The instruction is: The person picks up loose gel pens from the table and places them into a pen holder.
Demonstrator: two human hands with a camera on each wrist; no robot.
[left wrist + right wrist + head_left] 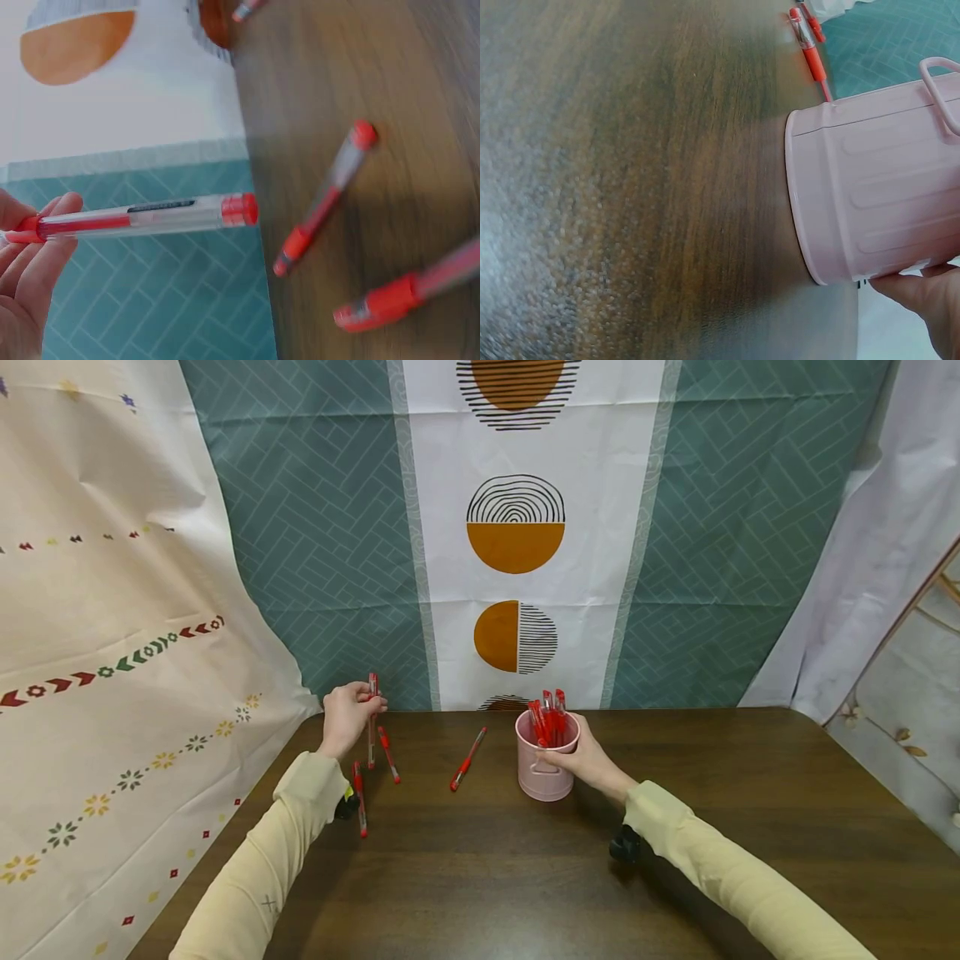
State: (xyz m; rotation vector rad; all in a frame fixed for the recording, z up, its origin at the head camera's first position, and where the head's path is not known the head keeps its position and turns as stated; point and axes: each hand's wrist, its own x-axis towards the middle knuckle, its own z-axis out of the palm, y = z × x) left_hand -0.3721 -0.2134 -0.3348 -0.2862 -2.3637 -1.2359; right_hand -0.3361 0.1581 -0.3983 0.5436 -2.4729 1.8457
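Observation:
My left hand (347,717) pinches a red pen (157,216) by its capped end and holds it upright above the table's left side. Below and beside that hand, two more red pens lie on the wood, one nearer pen (361,800) and one farther pen (388,754). Another red pen (468,760) lies at a slant toward the middle. With its fingers round the far right side, my right hand (585,758) grips a pink metal pot (546,779) standing on the table. Several red pens (550,720) stand in the pot, caps up.
The dark wooden table (480,877) ends at a hanging patterned cloth (517,543) along its back edge. A cream embroidered cloth (112,693) hangs on the left, and a white cloth (840,577) hangs at the back right.

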